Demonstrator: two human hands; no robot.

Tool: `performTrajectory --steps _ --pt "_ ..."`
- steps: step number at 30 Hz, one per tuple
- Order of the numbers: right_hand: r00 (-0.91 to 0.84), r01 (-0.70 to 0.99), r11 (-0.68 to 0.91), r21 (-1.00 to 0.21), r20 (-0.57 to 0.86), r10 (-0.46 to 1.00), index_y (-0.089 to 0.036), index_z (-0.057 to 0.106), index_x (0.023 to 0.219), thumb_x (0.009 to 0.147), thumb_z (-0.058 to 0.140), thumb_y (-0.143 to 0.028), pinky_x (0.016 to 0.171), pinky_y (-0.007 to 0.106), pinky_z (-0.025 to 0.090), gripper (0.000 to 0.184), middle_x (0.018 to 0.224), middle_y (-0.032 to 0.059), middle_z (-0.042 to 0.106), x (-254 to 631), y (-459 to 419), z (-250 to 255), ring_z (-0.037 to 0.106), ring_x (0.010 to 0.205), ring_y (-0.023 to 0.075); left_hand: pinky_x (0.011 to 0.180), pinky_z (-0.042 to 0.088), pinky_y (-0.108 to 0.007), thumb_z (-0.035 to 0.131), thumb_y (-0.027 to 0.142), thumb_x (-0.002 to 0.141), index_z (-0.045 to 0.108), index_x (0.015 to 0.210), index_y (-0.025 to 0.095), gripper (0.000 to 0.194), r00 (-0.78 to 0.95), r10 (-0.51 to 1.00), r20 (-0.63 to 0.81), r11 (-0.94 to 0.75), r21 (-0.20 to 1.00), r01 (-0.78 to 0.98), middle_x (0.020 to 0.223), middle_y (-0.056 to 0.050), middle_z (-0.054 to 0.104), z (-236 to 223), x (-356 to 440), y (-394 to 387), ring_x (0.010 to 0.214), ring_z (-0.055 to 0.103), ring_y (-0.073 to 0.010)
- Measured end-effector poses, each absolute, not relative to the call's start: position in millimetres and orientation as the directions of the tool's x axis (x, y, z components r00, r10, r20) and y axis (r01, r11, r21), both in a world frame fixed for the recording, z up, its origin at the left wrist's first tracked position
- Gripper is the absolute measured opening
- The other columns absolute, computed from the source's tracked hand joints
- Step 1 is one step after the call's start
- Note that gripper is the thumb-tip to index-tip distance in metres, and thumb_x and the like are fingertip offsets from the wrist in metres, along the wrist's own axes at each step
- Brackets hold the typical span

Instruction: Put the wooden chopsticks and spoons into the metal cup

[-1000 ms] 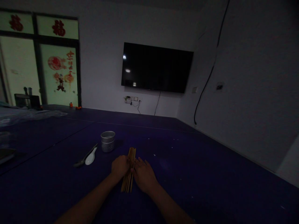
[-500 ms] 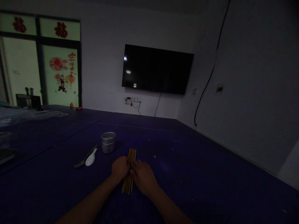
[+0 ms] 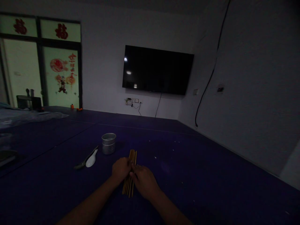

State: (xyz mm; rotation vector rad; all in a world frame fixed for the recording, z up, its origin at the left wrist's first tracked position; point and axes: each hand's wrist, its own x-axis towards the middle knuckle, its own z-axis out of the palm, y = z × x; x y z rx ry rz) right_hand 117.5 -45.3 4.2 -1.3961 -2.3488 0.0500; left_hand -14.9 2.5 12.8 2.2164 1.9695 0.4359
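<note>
A bundle of several light wooden chopsticks (image 3: 127, 187) lies lengthwise on the dark blue tabletop. My left hand (image 3: 121, 169) is closed over the left side of the bundle near its middle. From the right, my right hand (image 3: 143, 178) has its fingers bent in against the bundle, closed on the chopstick at the right edge, which stands slightly apart. The fingertips of both hands nearly meet and partly hide the chopsticks. Beyond my left hand stands a grey metal cup (image 3: 109, 144), upright. Left of the cup lie a white spoon (image 3: 91, 159) and a dark spoon (image 3: 82, 164), side by side.
The blue tabletop (image 3: 187, 168) carries small white scraps to the right. Clear plastic sheeting (image 3: 35, 115) and a dark flat object (image 3: 7, 156) lie at the left. Small orange items (image 3: 76, 107) sit at the far edge. A television (image 3: 158, 70) hangs on the wall.
My right fingers have drawn in and bent more at the bundle's right edge. The rightmost chopstick has shifted slightly towards me and apart from the others. My left hand stays nearly still.
</note>
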Motion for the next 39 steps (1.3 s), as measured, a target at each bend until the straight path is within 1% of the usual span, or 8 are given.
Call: performTrajectory --steps 4,7,11,19,28,30,34,39 --pt "-0.408 0.84 0.487 -0.24 0.312 0.858 -0.015 0.05 0.126 0.094 0.031 -0.032 0.086 0.032 0.043 0.041 0.108 0.011 0.066 117 -50 10 0.061 0.1 0.0227 0.071 0.047 -0.028 0.039 0.041 0.085 0.067 0.096 0.023 0.035 0.114 0.987 0.11 -0.143 0.308 0.941 0.098 -0.009 0.07 14 -16 1 0.09 0.065 -0.0226" --pt "-0.376 0.839 0.47 -0.273 0.333 0.865 -0.017 0.054 0.122 0.095 0.028 -0.034 0.084 0.03 0.043 0.041 0.106 0.0095 0.067 117 -52 12 0.062 0.097 0.0211 0.07 0.047 -0.028 0.043 0.04 0.082 0.068 0.092 0.023 0.032 0.116 0.988 0.099 -0.143 0.332 0.932 0.095 -0.009 0.07 15 -16 0 0.088 0.065 -0.0226" --pt "-0.334 0.838 0.444 -0.317 0.345 0.877 -0.019 0.057 0.119 0.096 0.027 -0.034 0.086 0.028 0.042 0.041 0.111 0.0087 0.066 117 -50 9 0.061 0.101 0.0199 0.069 0.047 -0.028 0.043 0.042 0.081 0.068 0.095 0.024 0.034 0.114 0.987 0.116 -0.149 0.363 0.92 0.095 -0.008 0.07 15 -16 1 0.089 0.065 -0.0234" --pt "-0.364 0.84 0.455 -0.298 0.313 0.877 -0.02 0.058 0.118 0.096 0.026 -0.035 0.091 0.032 0.04 0.041 0.115 0.0096 0.063 119 -46 5 0.056 0.108 0.0216 0.072 0.048 -0.031 0.042 0.046 0.081 0.067 0.099 0.023 0.039 0.09 0.989 0.116 -0.124 0.333 0.935 0.096 -0.01 0.07 14 -13 3 0.091 0.065 -0.0254" --pt "-0.356 0.843 0.452 -0.29 0.328 0.875 -0.018 0.061 0.114 0.096 0.026 -0.033 0.09 0.031 0.041 0.042 0.11 0.0096 0.065 117 -47 7 0.059 0.103 0.0212 0.073 0.047 -0.03 0.041 0.046 0.083 0.067 0.095 0.019 0.04 0.057 0.992 0.117 -0.092 0.314 0.945 0.098 -0.012 0.069 13 -10 6 0.088 0.065 -0.0237" --pt "-0.364 0.841 0.459 -0.288 0.327 0.872 -0.019 0.059 0.118 0.096 0.026 -0.033 0.093 0.032 0.04 0.041 0.115 0.0092 0.064 117 -46 5 0.057 0.107 0.0214 0.073 0.047 -0.03 0.04 0.046 0.084 0.067 0.094 0.019 0.04 0.055 0.992 0.115 -0.088 0.304 0.949 0.098 -0.012 0.069 12 -10 6 0.089 0.065 -0.0242" --pt "-0.36 0.854 0.445 -0.268 0.313 0.879 -0.017 0.05 0.129 0.095 0.027 -0.033 0.1 0.039 0.035 0.043 0.128 0.0106 0.055 119 -42 0 0.046 0.122 0.0239 0.072 0.047 -0.029 0.04 0.046 0.084 0.066 0.094 0.019 0.039 0.064 0.994 0.094 -0.089 0.293 0.952 0.099 -0.012 0.069 12 -10 6 0.091 0.065 -0.0239" --pt "-0.373 0.851 0.452 -0.269 0.297 0.879 -0.015 0.045 0.133 0.094 0.028 -0.035 0.101 0.042 0.034 0.047 0.132 0.0114 0.051 121 -41 -4 0.039 0.127 0.0261 0.07 0.047 -0.029 0.037 0.048 0.085 0.066 0.097 0.021 0.041 0.088 0.99 0.115 -0.12 0.307 0.944 0.098 -0.011 0.069 9 -12 7 0.089 0.065 -0.0239"
